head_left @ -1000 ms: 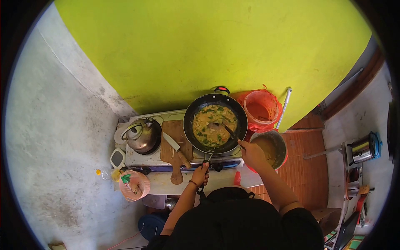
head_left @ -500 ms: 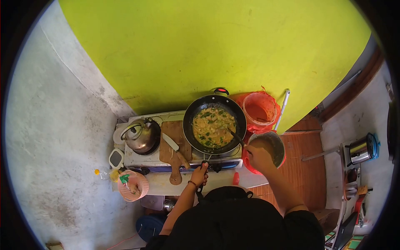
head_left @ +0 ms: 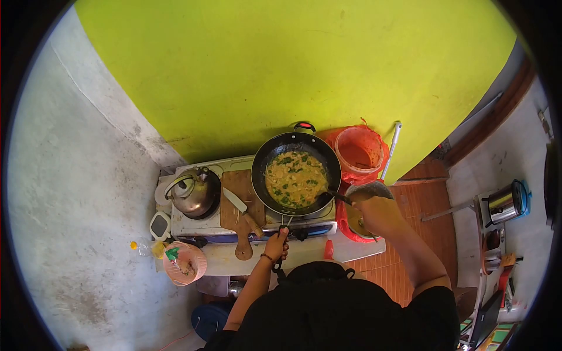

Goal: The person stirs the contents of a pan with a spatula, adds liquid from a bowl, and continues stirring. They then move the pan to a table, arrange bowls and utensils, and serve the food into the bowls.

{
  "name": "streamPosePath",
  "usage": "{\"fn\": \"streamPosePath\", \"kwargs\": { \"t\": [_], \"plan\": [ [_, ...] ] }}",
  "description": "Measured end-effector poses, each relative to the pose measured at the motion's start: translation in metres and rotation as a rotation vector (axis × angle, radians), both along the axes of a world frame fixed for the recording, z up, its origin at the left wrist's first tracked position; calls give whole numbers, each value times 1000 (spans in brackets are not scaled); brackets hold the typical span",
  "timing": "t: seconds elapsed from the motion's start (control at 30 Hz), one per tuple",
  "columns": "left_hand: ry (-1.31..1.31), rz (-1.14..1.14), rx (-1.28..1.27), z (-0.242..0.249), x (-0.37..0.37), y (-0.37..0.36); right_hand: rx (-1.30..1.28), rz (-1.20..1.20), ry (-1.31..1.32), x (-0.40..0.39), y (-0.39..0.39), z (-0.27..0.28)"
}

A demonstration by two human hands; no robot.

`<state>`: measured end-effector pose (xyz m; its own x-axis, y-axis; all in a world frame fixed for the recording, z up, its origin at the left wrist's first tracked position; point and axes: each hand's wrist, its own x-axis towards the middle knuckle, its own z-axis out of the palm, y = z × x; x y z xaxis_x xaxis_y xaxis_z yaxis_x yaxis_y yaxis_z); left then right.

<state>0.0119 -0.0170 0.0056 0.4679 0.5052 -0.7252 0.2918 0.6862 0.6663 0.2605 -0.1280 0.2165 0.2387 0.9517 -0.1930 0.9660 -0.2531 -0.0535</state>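
Note:
A black wok sits on the stove's right side, holding a yellowish, saucy dish with green leafy pieces. My left hand is closed around the wok's long handle at the front. In my right hand is a black cooking utensil, reaching over the wok's right rim. Its head is hidden in the food. That hand is above a metal pot of brownish liquid, covering part of it. Left of the wok lies a wooden cutting board with a knife on it.
On the left burner stands a metal kettle. A red-lined bucket is behind the pot, against the green wall. A pink basket and an oil bottle stand at the front left. Shelving with a steel pot is at right.
My right hand has shifted right with the utensil, over more of the pot. The food in the wok lies rearranged. My left hand keeps its grip; the whole view has drifted slightly.

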Motion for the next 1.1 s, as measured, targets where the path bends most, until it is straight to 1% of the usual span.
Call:
{"fn": "streamPosePath", "kwargs": {
  "t": [0.07, 0.17, 0.27, 0.4, 0.47, 0.57, 0.77, 0.83, 1.0, 1.1],
  "plan": [
    [0, 13, -10, 0, 0, 0, -4, 24, 5, 7, 13, -24],
    [-13, 14, -2, -7, -1, 1, 89, 20, 24, 20, 26, -46],
    [-2, 17, 1, -3, -1, 0, 112, 95, 17, 18, 17, -9],
    [-22, 5, -3, -7, -1, 2, 18, 88, -46, 11, 12, 3],
    [-20, 10, -12, -4, -1, 1, -4, 83, -51, 7, 19, -6],
    [-28, 4, -25, -7, -2, 2, 91, 22, 118, 29, 33, -71],
    [-35, 17, -45, -4, -1, 2, 207, -127, 298, 17, 52, -100],
    [-32, 13, -42, -4, -2, 2, 223, -125, 297, 15, 59, -116],
    [-23, 10, -36, -5, -2, 3, 221, -125, 228, 12, 49, -122],
    [-22, 10, -24, -4, -2, 2, 195, -121, 202, 14, 28, -107]
  ]
}}
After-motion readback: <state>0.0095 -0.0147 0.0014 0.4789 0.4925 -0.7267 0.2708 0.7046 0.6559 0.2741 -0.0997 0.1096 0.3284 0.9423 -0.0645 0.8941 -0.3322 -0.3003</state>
